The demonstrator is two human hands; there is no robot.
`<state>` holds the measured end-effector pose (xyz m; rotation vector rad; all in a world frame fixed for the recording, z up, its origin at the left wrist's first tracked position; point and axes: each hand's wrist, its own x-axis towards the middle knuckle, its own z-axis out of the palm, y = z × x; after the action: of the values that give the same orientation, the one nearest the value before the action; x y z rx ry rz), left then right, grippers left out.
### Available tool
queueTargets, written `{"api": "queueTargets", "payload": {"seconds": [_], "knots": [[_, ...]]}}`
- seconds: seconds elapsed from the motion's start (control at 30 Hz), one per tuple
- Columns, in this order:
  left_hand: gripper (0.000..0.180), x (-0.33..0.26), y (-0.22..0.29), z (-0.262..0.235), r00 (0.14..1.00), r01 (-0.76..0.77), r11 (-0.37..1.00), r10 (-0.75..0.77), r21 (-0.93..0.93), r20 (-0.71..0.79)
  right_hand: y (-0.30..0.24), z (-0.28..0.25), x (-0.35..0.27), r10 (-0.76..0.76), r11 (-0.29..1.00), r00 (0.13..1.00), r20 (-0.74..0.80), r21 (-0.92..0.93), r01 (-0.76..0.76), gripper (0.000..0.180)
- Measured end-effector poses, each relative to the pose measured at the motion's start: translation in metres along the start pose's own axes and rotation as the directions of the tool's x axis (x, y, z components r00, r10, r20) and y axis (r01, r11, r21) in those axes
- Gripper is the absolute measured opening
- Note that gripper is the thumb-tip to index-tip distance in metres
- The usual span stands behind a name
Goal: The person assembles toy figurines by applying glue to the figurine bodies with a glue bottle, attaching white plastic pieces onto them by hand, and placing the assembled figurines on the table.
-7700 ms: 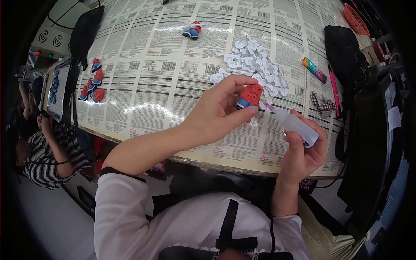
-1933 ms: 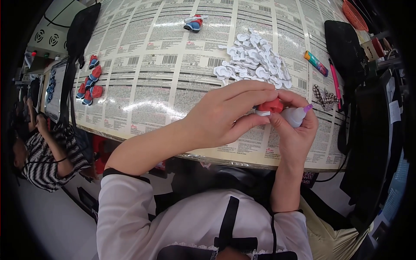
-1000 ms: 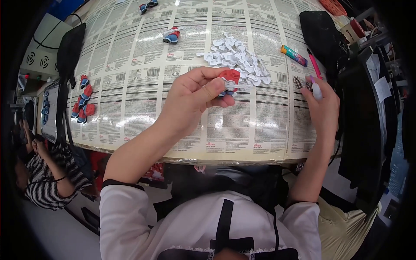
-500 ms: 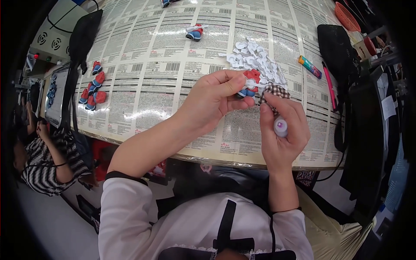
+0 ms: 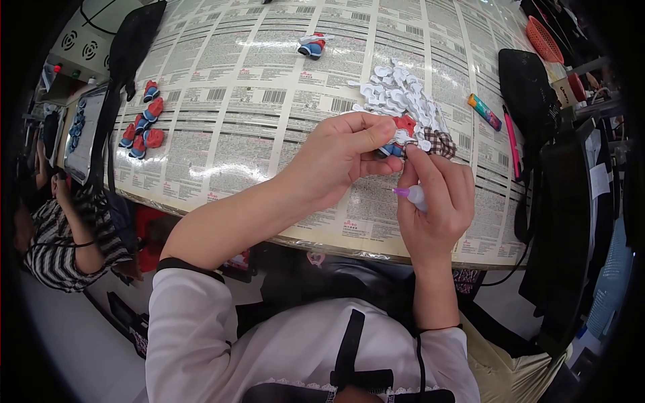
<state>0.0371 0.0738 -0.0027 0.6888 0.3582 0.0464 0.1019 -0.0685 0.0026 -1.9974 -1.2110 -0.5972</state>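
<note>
Co-worker (image 5: pixel 74 232): far left, in a black-and-white striped top, partly cut off by the dark rim.
Tray (image 5: pixel 95 138): pale, holds a row of small blue pieces.
Figurine cluster (image 5: pixel 153 109): several red-and-blue figures, grouped on the left part of the surface (image 5: pixel 235 156), which is covered with printed sheets.
Lone figurine (image 5: pixel 313 47): farther back, red and blue, a white piece lying across it.
Left hand (image 5: pixel 344 149): pinching the held figurine between thumb and fingers.
Held figurine (image 5: pixel 406 123): red above, blue below, white piece on its front; raised between both hands, near side of the pile.
White pile (image 5: pixel 396 91): flat moulded plastic pieces, heaped just beyond the hands.
Squeeze bottle (image 5: pixel 415 196): translucent, purple tip pointing left; gripped within the right hand.
Right hand (image 5: pixel 440 208): fingers curled round bottle, thumb and forefinger brought together at the figurine; exact pinch hidden.
Checked fabric (image 5: pixel 441 143): brown and white, just beyond the right fingers.
Tube (image 5: pixel 484 111): orange and teal.
Pen (image 5: pixel 512 142): pink, right of tube.
Basket (image 5: pixel 544 39): red, far right corner.
</note>
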Motion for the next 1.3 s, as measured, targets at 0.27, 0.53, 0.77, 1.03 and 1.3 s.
{"api": "queueTargets", "payload": {"seconds": [0.27, 0.53, 0.77, 1.03, 1.3], "knots": [[0.019, 0.002, -0.001, 0.001, 0.999, -0.016, 1.0, 0.017, 0.018, -0.043, 0.008, -0.004, 0.008, -0.168, 0.985, 0.983, 0.072, -0.026, 0.17, 0.033], [0.02, 0.007, -0.003, -0.005, 0.999, -0.014, 0.998, 0.017, 0.054, -0.043, 0.01, -0.002, 0.008, -0.194, 0.981, 0.978, 0.082, -0.005, 0.195, 0.032], [0.022, 0.008, 0.002, -0.003, 0.998, -0.056, 0.998, 0.056, 0.011, -0.021, 0.012, -0.014, -0.001, 0.068, 0.987, 0.981, -0.181, 0.153, -0.04, 0.029], [0.022, 0.007, 0.003, -0.002, 0.998, -0.052, 0.998, 0.052, 0.018, 0.023, 0.008, -0.006, -0.002, 0.098, 0.983, 0.992, -0.083, 0.166, -0.083, 0.029], [0.02, 0.004, 0.001, -0.001, 0.999, -0.041, 0.998, 0.04, 0.053, 0.011, 0.006, -0.002, 0.001, 0.021, 0.993, 1.0, -0.007, 0.118, -0.02, 0.028]]}}
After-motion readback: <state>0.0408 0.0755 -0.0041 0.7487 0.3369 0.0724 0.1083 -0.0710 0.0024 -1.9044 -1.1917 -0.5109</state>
